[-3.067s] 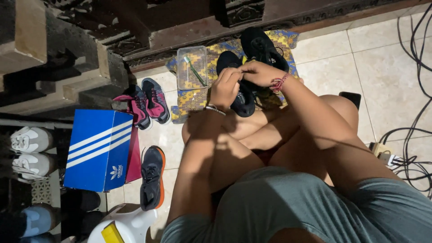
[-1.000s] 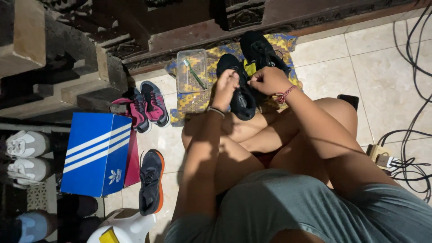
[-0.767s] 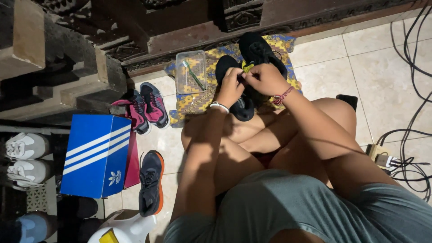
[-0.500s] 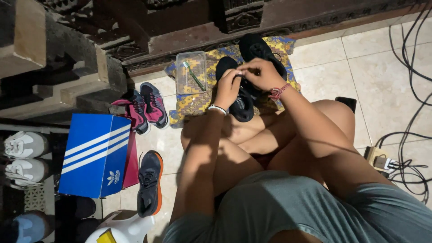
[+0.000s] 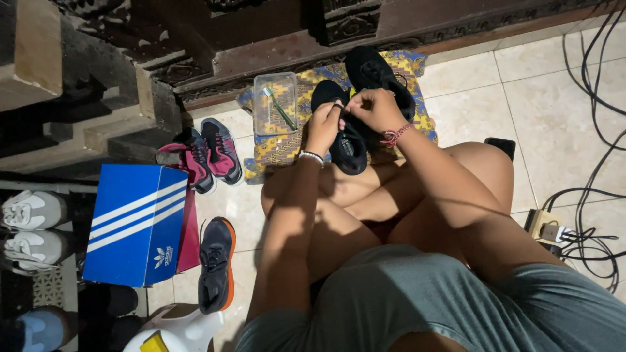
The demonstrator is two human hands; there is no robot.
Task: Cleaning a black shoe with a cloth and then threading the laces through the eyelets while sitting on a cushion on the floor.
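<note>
Both hands close on one black shoe (image 5: 345,140) held over the person's crossed legs. The left hand (image 5: 324,127) wraps the shoe's left side near its far end, fingers curled round the upper, a pale bracelet at the wrist. The right hand (image 5: 373,109) sits just right of it and slightly farther away, fingers pinched together at the top of the shoe; whether they clamp a lace or the shoe's edge cannot be told. A red cord circles that wrist. The shoe hangs between the two hands, its far end tucked under the fingers and its near end pointing down toward the knees.

Just beyond the right hand lies a second black shoe (image 5: 378,72), resting on a patterned yellow and blue cloth (image 5: 411,65) spread over the pale tiled floor (image 5: 482,85). To the left on the same cloth stands a clear plastic tub (image 5: 274,103) with a green toothbrush (image 5: 281,109) lying inside.

Farther left, off the cloth, a pair of pink and dark sneakers (image 5: 207,156) sits side by side. Nearer, a blue shoebox with white stripes (image 5: 134,225) stands beside a single dark sneaker with an orange sole (image 5: 215,264). White shoes (image 5: 32,225) line the far left edge. Black cables (image 5: 587,195) trail across the tiles on the right.
</note>
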